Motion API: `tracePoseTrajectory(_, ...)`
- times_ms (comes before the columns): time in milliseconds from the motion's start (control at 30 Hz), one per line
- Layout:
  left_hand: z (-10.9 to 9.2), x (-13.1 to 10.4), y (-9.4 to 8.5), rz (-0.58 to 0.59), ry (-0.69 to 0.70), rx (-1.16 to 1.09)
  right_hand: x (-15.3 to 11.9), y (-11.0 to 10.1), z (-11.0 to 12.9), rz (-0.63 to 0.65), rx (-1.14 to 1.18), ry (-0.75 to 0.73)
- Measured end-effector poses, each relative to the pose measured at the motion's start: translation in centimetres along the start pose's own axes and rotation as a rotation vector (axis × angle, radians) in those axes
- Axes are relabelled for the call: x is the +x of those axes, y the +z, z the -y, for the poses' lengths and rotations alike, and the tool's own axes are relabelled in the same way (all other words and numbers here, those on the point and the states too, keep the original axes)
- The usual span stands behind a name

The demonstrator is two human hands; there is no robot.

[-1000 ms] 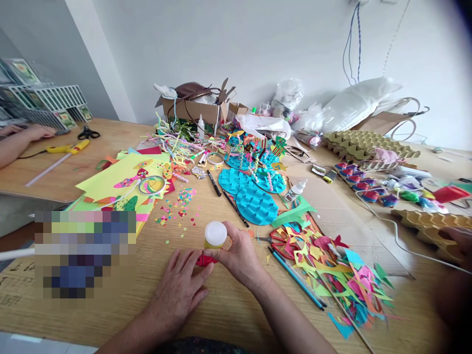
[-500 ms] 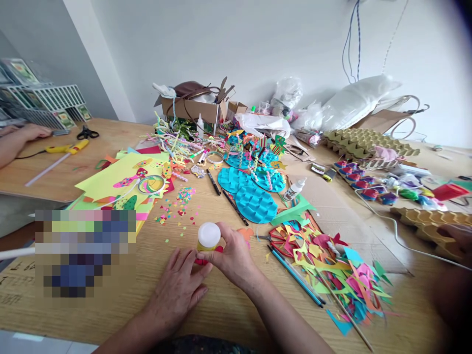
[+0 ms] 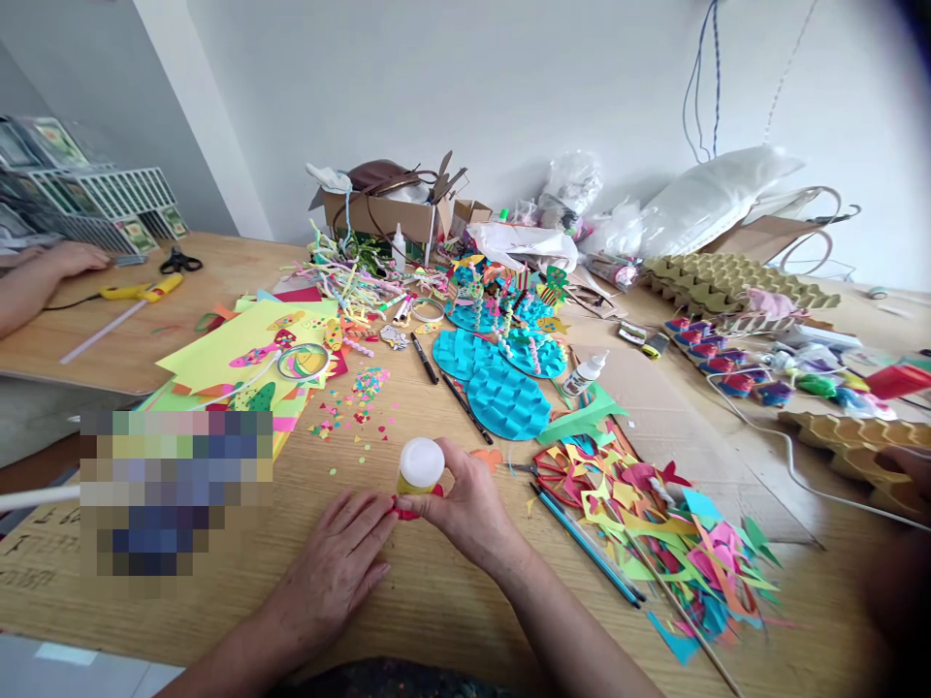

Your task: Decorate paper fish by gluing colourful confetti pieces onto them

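Observation:
My right hand [image 3: 472, 504] is wrapped round a small bottle [image 3: 422, 463] with a white top and a yellow body, upright near the table's front middle. A red piece [image 3: 407, 510] shows at the bottle's base, partly covered by my fingers. My left hand [image 3: 338, 553] lies flat on the table to the left, its fingers stretched, with the fingertips close to the red piece. Small confetti pieces [image 3: 370, 383] lie beyond my left hand.
Blue textured ovals [image 3: 509, 399] lie in the middle, with a glue bottle [image 3: 584, 374] beside them. Paper scraps [image 3: 655, 504] and blue pencils [image 3: 586, 543] are at the right. Yellow sheets [image 3: 218, 344] lie left. Another person's hand [image 3: 79, 258] rests at the far left.
My left hand has drawn slightly away from the bottle, to the left. My right hand keeps its hold. The view has shifted a little.

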State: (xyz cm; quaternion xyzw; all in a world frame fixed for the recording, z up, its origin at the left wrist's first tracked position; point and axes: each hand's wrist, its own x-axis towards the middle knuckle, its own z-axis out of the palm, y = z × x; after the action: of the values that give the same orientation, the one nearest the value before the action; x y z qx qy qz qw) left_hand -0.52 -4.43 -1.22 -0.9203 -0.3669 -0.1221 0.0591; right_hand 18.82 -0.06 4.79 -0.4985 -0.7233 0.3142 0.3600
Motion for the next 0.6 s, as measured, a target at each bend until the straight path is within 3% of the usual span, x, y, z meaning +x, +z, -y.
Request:
tracePoseTrajectory(267,-0.72,0.71,0.10,-0.089,-0.069,-0.075,-0.51,-0.13,0.45,0.025,-0.003,0.018)
tracePoseTrajectory(600,-0.89,0.79,0.05,-0.108,-0.071,-0.063,-0.93,-0.44,0.44,0.029,0.037,0.043)
